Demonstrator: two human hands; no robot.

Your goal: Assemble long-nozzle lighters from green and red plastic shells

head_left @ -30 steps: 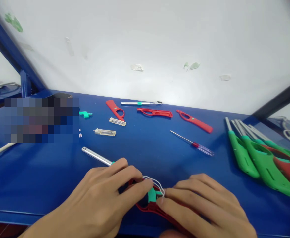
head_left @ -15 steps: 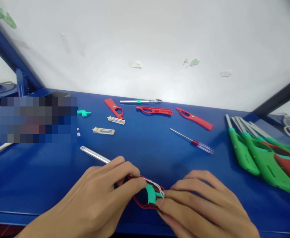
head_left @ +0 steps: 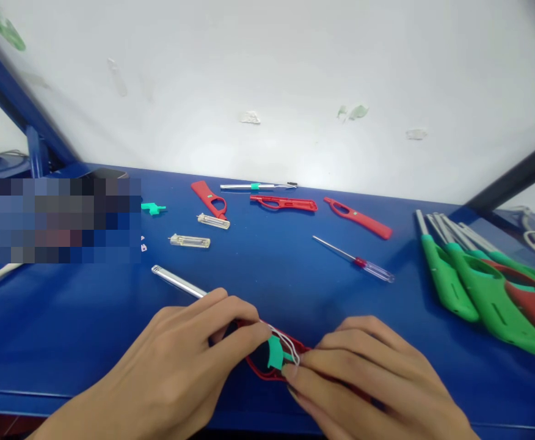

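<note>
Near the table's front edge, my left hand (head_left: 176,360) is closed round the neck end of a red lighter shell (head_left: 261,371), and a silver metal tube (head_left: 178,281) sticks out beyond it to the upper left. Inside the shell's ring shows a green trigger (head_left: 275,352), with white wires (head_left: 290,343) looping above it. My right hand (head_left: 363,373) pinches the shell's handle part, its thumb and fingers beside the trigger and the wire loop. Its fingers hide most of the handle.
Two clear fuel cartridges (head_left: 189,241), a green trigger piece (head_left: 153,209), red shell halves (head_left: 361,220) and a wired metal tube (head_left: 240,187) lie farther back. A screwdriver (head_left: 372,270) rests right of centre. Assembled green lighters (head_left: 453,287) and a red one are at the right.
The tube's far end has shifted slightly right. The red shell has turned a little, and my right thumb has moved slightly left and up, towards the trigger.
</note>
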